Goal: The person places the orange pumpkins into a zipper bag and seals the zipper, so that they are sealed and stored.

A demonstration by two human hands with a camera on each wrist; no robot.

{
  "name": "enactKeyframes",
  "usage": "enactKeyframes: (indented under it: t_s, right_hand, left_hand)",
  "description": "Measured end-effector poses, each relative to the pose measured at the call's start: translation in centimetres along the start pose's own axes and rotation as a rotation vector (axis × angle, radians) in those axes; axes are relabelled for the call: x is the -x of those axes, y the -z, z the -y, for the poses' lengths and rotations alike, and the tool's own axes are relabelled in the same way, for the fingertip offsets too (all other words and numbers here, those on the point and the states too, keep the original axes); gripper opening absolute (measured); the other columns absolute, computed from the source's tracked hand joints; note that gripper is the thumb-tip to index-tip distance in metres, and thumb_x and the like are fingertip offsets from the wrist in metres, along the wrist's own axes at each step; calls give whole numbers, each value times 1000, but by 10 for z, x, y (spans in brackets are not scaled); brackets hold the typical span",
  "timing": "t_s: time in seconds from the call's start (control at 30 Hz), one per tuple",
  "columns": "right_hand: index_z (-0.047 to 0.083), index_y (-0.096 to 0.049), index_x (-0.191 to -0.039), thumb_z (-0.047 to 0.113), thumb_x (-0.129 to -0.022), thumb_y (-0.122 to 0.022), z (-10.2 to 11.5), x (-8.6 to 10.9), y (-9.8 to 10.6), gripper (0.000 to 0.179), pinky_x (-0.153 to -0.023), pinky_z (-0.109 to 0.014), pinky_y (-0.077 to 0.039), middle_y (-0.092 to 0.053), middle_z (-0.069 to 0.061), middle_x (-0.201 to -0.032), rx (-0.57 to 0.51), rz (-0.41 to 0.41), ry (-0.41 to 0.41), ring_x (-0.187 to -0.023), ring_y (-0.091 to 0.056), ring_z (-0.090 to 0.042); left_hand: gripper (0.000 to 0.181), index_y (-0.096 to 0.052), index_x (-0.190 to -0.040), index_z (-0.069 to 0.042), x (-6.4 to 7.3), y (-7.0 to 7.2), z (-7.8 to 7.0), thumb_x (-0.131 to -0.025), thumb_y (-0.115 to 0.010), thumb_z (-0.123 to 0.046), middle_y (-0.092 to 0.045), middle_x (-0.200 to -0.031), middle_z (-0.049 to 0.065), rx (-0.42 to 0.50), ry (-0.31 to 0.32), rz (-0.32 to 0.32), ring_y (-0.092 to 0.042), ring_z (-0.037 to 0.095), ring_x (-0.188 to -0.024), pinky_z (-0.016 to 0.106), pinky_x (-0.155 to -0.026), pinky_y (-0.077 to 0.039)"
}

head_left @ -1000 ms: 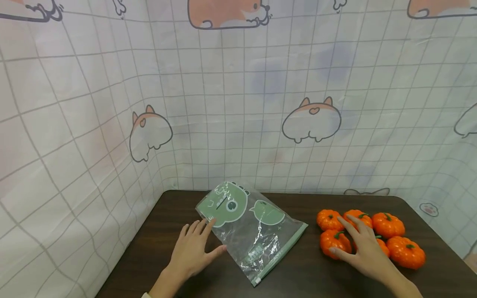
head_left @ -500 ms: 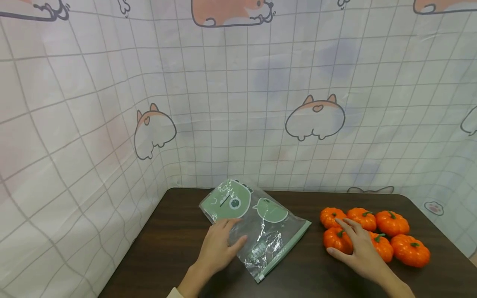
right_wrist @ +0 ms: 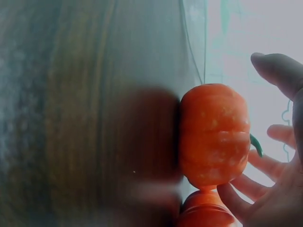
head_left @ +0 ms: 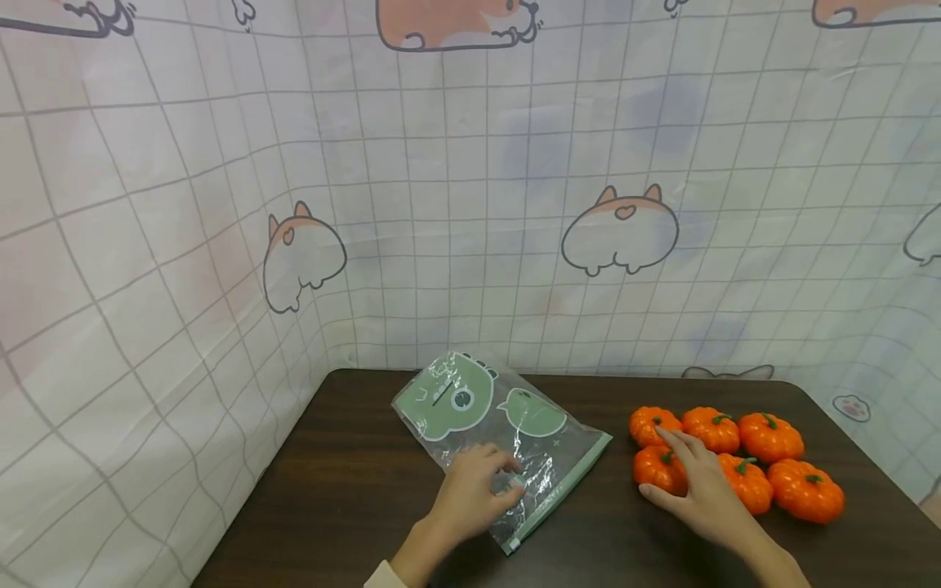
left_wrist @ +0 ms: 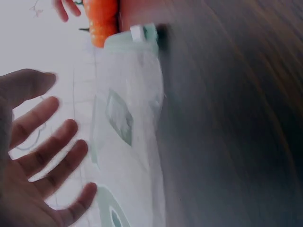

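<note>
A clear zip bag printed with green dinosaur figures lies flat and slanted on the table, its green zip edge facing right. Over its lower left part hovers my left hand, fingers loosely bent and holding nothing. The left wrist view shows that hand with fingers spread above the bag. On the right, my right hand reaches over a group of small orange pumpkins, fingers apart. Its thumb and fingers stand around the front-left pumpkin without gripping. In the right wrist view the fingers show beside the pumpkin.
Several more pumpkins sit close together in two rows, among them a front-right pumpkin and a back-right pumpkin. They stand on a dark wooden table. A white gridded cloth with dog drawings hangs behind and at the sides.
My left hand has moved right, from the bag's left side to over its lower part. My right hand stays at the pumpkins with little movement. The bag lies as before.
</note>
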State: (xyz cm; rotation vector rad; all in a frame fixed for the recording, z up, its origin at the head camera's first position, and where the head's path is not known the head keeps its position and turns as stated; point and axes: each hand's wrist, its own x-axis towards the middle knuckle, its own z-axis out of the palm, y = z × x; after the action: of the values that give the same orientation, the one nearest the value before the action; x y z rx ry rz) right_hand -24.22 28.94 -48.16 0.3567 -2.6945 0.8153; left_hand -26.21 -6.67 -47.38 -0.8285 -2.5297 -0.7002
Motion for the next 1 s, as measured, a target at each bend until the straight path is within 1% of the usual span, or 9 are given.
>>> enactKeyframes:
  t_s: [0.17,0.3,0.43,0.5,0.6,0.77,0.8,0.9,1.0]
  right_hand:
    - [4,-42,-152,41,-88,-78,0,-1,-4,83,-87,-75,-45,-47,-28,-142,0,6,6,-122,-49,-53]
    - [5,-42,-152,42,-88,-78,-2,-2,-5,82,-88,-72,-47,-50,-25,-138,-16,15,7,-119,-55,-49]
    - [5,-42,-153,43,-88,-78,-3,-3,-4,84,-91,-71,-47,-50,-23,-137,-27,31,0,-120,-57,-47]
    - [4,-42,-153,43,-88,-78,-3,-3,-4,84,-91,-71,-47,-51,-23,-136,-29,39,1,-120,-57,-47]
    - [2,-43,-152,43,-87,-79,-3,-3,-4,84,-92,-70,-47,-52,-23,-134,-34,51,1,-118,-58,-46]
    - [1,-46,-148,44,-86,-80,-5,-3,-4,83,-93,-66,-49,-54,-22,-133,-36,64,2,-117,-60,-40]
    - [1,-47,-148,44,-86,-80,-5,-3,-4,82,-92,-64,-50,-55,-21,-133,-34,64,5,-116,-60,-39]
    - [2,-49,-146,44,-85,-81,-6,-2,-4,81,-85,-48,-53,-56,-19,-134,-22,69,1,-108,-59,-28]
    - [3,-48,-147,46,-84,-81,-8,-2,-3,83,-77,-32,-45,-56,-18,-134,-7,84,-16,-97,-53,-18]
  left_hand:
    - [23,-72,-92,-27,-4,-5,-4,-77,-85,-40,-66,-95,-11,-77,26,127,-57,7,-93,36,-85,-44]
    - [28,-70,-89,-31,-5,-8,-8,-72,-87,-46,-62,-95,-13,-139,35,197,-56,8,-95,38,-85,-43]
    - [34,-67,-86,-33,-6,-10,-13,-67,-90,-50,-57,-93,-12,-180,54,239,-55,9,-94,43,-85,-45]
    - [37,-65,-85,-32,-6,-11,-14,-65,-91,-50,-55,-92,-12,-188,59,246,-55,9,-93,44,-85,-46]
    - [40,-64,-84,-31,-5,-13,-15,-62,-93,-49,-54,-91,-11,-201,46,252,-56,10,-92,43,-81,-47]
    - [42,-65,-85,-30,-5,-13,-16,-61,-94,-48,-56,-91,-11,-217,22,267,-57,9,-90,36,-74,-47]
    - [41,-64,-85,-31,-5,-12,-16,-60,-94,-47,-56,-91,-11,-218,21,268,-57,8,-90,34,-73,-47]
    - [41,-63,-83,-31,-5,-12,-16,-60,-94,-46,-56,-88,-12,-213,18,271,-59,8,-86,30,-72,-48]
    - [41,-62,-82,-30,-5,-13,-16,-60,-93,-45,-57,-85,-14,-205,14,282,-59,7,-82,26,-69,-48]
